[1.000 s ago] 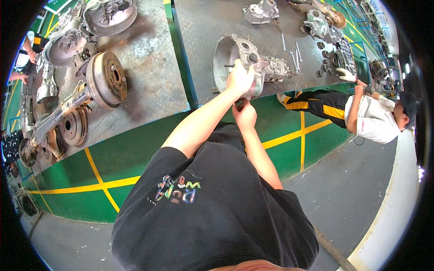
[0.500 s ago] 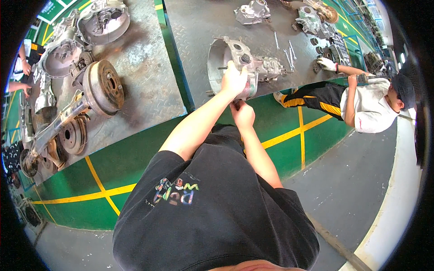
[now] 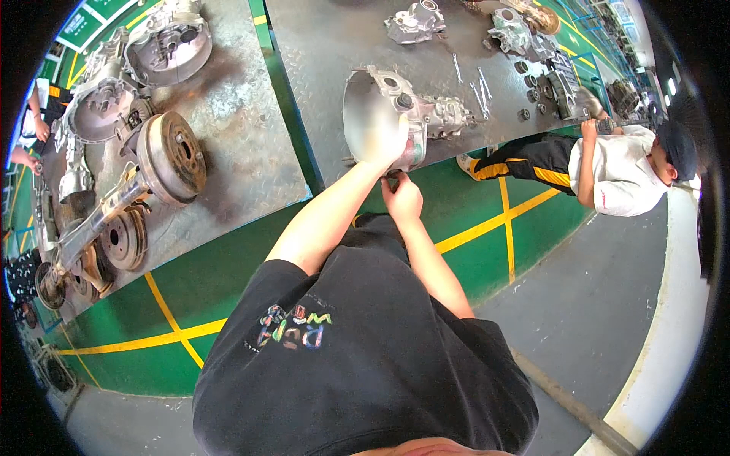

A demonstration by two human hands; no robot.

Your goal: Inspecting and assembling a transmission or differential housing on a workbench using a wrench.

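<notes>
A silvery metal gearbox with a wide bell housing lies near the front edge of the steel-topped table. My left hand grips the bell housing's near side; a pale blur covers part of the hand and the housing opening, and its fingers are only partly visible. Just below, at the table edge, my right hand is closed with fingers curled, close under the housing. What it holds, if anything, is hidden. A dark round cap sits on top of the gearbox.
Several wrenches lie right of the gearbox, with dark round parts beyond. Another casing stands farther back. On the left table rest a brake drum and axle. A co-worker stands at the right.
The whole view has shifted slightly. Both my hands keep about the same places at the gearbox. The co-worker's gloved hand has drawn back from the small round parts, toward the right.
</notes>
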